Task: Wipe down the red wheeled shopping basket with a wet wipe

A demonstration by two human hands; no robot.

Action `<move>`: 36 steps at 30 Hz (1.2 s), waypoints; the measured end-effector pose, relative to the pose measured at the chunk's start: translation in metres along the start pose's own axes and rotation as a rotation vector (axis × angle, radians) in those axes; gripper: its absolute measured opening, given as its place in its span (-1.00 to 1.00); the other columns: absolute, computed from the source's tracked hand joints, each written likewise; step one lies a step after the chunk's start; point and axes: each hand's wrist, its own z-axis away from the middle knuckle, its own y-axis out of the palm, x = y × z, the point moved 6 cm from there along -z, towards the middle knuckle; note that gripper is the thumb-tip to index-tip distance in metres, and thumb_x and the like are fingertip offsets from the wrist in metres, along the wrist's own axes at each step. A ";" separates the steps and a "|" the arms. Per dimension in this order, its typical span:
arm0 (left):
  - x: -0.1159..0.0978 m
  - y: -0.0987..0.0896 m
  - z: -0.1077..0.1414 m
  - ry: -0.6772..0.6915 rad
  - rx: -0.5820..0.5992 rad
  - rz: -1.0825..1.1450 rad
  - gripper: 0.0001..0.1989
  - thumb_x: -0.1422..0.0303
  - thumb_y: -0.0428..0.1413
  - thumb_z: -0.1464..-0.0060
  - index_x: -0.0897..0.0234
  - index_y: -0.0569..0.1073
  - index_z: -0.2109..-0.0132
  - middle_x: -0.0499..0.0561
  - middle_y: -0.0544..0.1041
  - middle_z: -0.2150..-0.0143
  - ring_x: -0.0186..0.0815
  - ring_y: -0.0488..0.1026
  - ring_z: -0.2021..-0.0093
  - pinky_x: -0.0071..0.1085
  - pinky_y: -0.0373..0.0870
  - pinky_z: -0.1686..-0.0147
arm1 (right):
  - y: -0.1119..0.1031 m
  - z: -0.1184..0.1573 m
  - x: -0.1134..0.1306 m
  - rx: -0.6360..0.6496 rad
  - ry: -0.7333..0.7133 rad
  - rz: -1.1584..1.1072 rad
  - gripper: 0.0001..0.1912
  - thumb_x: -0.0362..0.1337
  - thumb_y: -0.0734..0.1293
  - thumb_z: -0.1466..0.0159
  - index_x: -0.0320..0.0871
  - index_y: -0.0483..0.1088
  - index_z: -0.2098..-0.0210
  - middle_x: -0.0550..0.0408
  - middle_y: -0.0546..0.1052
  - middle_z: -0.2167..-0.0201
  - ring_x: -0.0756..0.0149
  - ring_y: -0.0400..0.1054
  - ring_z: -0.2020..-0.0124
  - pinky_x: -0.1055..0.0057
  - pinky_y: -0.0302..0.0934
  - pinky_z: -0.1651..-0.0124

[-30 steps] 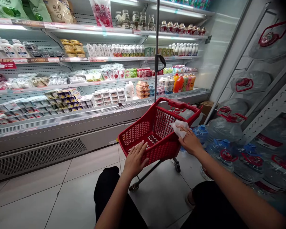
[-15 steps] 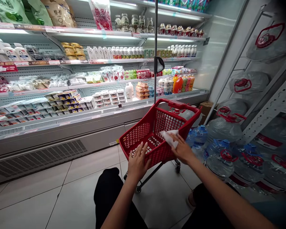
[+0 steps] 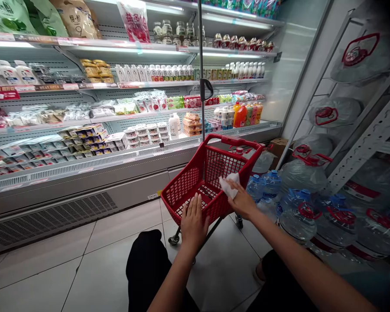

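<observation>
A red plastic shopping cart [image 3: 181, 187] stands on wheels right in front of me. My left hand [image 3: 193, 221] lies on the near side of its basket, fingers stretched out and pointing away from me, with nothing held. In my right hand [image 3: 242, 203] is a crumpled white tissue [image 3: 229, 184], pressed against the top rim of the basket's right near side. Part of the tissue is hidden under the fingers. The inside of the basket shows its grid floor.
Behind the cart runs a refrigerated display case [image 3: 133, 171] with stocked dairy shelves and a vertical door edge with a handle [image 3: 206, 89]. Large water bottles [image 3: 299, 216] crowd the floor to the right, beside a metal rack [image 3: 367, 136]. Pale tiles [image 3: 117, 260] cover the floor.
The cart has turned and shifted slightly to the left. My left hand has moved a little to the right along its side, and my right hand with the tissue has shifted slightly left.
</observation>
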 end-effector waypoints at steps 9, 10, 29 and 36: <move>0.023 -0.001 -0.006 0.258 0.171 0.142 0.06 0.03 0.11 -0.29 0.24 -0.45 -0.55 0.17 -0.06 -0.58 -0.11 -0.05 -0.55 -0.09 0.04 -0.46 | 0.022 0.032 0.069 0.126 -0.264 -0.107 -0.14 -0.34 0.12 -0.35 -0.08 -0.33 -0.56 0.06 0.06 -0.52 0.26 -0.10 -0.53 0.08 -0.20 -0.56; 0.032 -0.002 -0.007 0.289 0.203 0.132 0.03 -0.01 0.10 -0.30 0.19 -0.42 -0.55 0.15 -0.04 -0.57 -0.12 -0.04 -0.55 -0.09 0.00 -0.48 | 0.019 0.026 0.057 0.128 -0.224 -0.089 -0.15 -0.33 0.11 -0.36 -0.07 -0.32 -0.56 0.06 0.09 -0.51 0.25 -0.08 -0.52 0.07 -0.20 -0.55; 0.031 0.011 -0.010 0.199 0.148 0.039 -0.12 0.08 0.00 -0.40 0.22 -0.38 -0.55 0.14 0.11 -0.53 -0.19 0.16 -0.48 -0.13 0.10 -0.43 | 0.013 0.039 0.086 0.118 -0.248 -0.164 -0.14 -0.38 0.12 -0.33 0.05 -0.28 -0.55 0.14 0.12 -0.50 0.25 -0.02 -0.50 0.02 -0.12 -0.54; 0.074 0.005 -0.018 0.263 0.173 -0.073 -0.27 0.00 0.02 -0.38 0.04 -0.03 -0.53 0.04 0.17 -0.52 -0.14 0.15 -0.48 -0.05 0.07 -0.44 | -0.001 0.013 0.017 0.048 -0.009 -0.037 -0.18 -0.33 0.08 -0.41 0.12 -0.37 -0.55 0.20 0.13 -0.50 0.19 0.05 -0.48 0.04 -0.03 -0.51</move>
